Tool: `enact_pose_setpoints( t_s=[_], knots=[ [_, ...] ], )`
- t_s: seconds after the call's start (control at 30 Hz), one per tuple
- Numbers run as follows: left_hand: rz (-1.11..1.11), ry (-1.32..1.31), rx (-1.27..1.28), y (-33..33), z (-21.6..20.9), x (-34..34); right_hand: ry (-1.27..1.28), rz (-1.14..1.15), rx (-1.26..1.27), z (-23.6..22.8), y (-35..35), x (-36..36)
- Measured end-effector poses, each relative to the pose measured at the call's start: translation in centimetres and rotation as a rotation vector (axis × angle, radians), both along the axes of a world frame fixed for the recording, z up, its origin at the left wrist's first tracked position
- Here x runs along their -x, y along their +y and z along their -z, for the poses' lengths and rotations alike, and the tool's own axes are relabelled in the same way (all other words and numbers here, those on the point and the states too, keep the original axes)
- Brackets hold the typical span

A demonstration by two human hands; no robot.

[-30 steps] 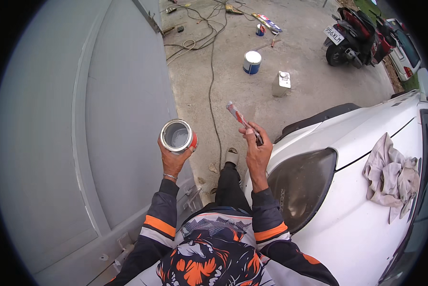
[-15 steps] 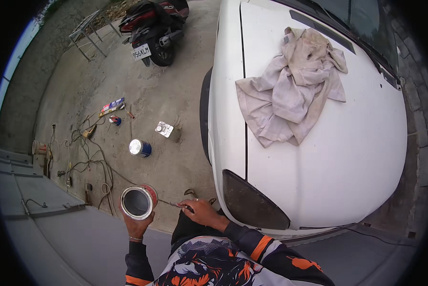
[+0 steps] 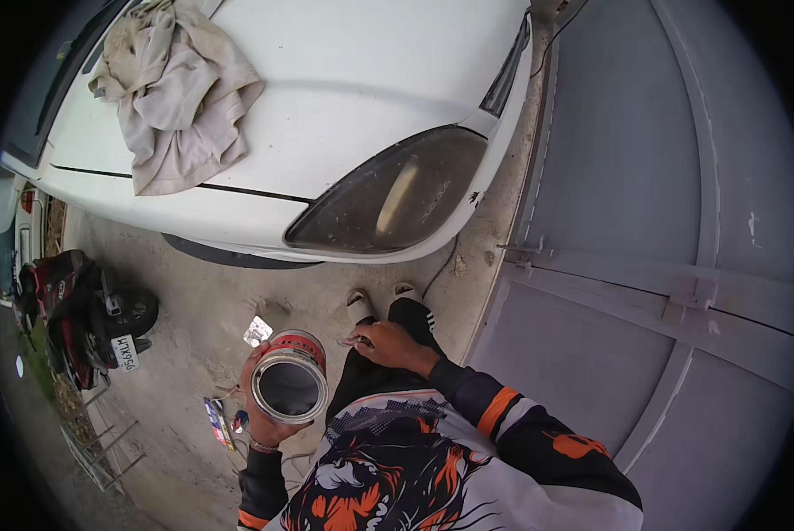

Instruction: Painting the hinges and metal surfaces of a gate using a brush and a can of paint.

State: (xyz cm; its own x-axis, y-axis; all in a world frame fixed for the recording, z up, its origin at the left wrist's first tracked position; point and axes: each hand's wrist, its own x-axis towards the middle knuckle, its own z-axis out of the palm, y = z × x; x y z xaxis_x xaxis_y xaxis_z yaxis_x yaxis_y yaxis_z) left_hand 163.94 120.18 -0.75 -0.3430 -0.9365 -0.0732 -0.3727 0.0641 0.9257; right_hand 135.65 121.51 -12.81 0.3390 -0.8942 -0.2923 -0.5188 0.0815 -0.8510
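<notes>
My left hand (image 3: 269,430) is wrapped round an open metal paint can (image 3: 291,389) with a red label and a bare metal rim. Its mouth is tilted toward me, showing a grey inside; how full it is I cannot tell. To the right of the can, my right hand (image 3: 392,345) is closed on a thin tool (image 3: 346,342), whose short tip points left toward the can without touching it. The fingers hide most of that tool, so its kind does not show.
Ahead stands a white car (image 3: 326,53) with a dark headlight (image 3: 388,195) and a crumpled cloth (image 3: 180,102) on its hood. A silver container (image 3: 257,331) sits beyond the can. A motorcycle (image 3: 83,310) is at the left, a grey metal gate (image 3: 609,168) at the right.
My view has swung right, bringing the headlight and gate into sight, while the car and motorcycle shift left. The can has come closer to my right hand; both hands keep their hold.
</notes>
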Motion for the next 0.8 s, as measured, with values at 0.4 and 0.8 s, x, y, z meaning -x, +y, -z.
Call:
enact_pose_setpoints(
  t_s=[0.4, 0.8],
  knots=[
    [0.92, 0.097, -0.054, -2.0, 7.8, 18.6, 0.139, 1.236, -0.147, 4.1, 22.1, 6.7],
    [1.029, 0.158, 0.057, -1.0, 23.4, 34.1, 0.089, 1.933, 0.146, 7.9, 26.3, 8.3]
  ],
)
